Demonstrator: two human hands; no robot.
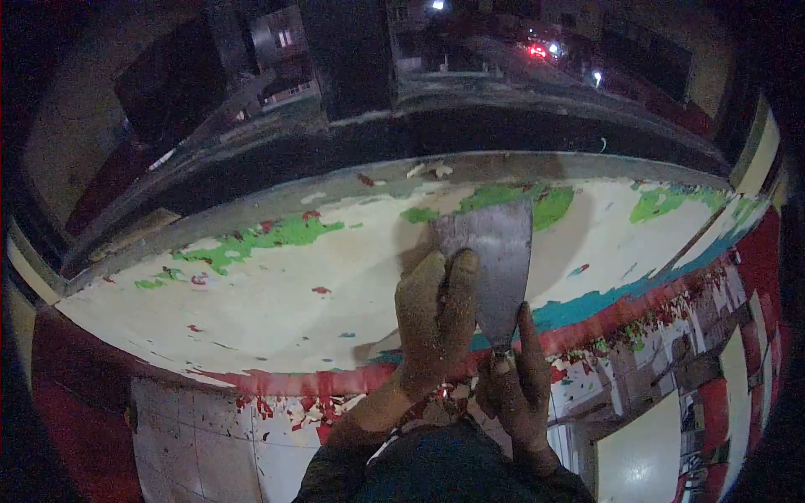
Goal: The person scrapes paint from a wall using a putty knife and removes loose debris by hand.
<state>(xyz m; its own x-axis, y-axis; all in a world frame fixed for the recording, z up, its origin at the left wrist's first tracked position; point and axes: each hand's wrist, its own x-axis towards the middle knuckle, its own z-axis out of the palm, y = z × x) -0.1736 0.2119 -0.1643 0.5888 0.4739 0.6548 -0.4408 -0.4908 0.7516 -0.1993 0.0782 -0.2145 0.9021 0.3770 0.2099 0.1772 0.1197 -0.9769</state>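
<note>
A paint scraper (501,251) with a wide metal blade lies against the windowsill (293,310), its broad edge pointing away from me. My right hand (517,394) is closed around the handle, most of which is hidden by the fingers. My left hand (436,306) is closed against the left side of the blade, fingers pressing on the metal. Under the blade's far edge is a patch of green paint (553,208). Cream-coloured surface shows over most of the sill, with another green patch (260,241) at left and small red spots.
A dark window frame (348,59) rises behind the sill, with street lights beyond. Teal paint (587,308) and a red band (310,384) run along the sill's near edge. Paint flakes (310,415) lie below it, over the tiles (201,436).
</note>
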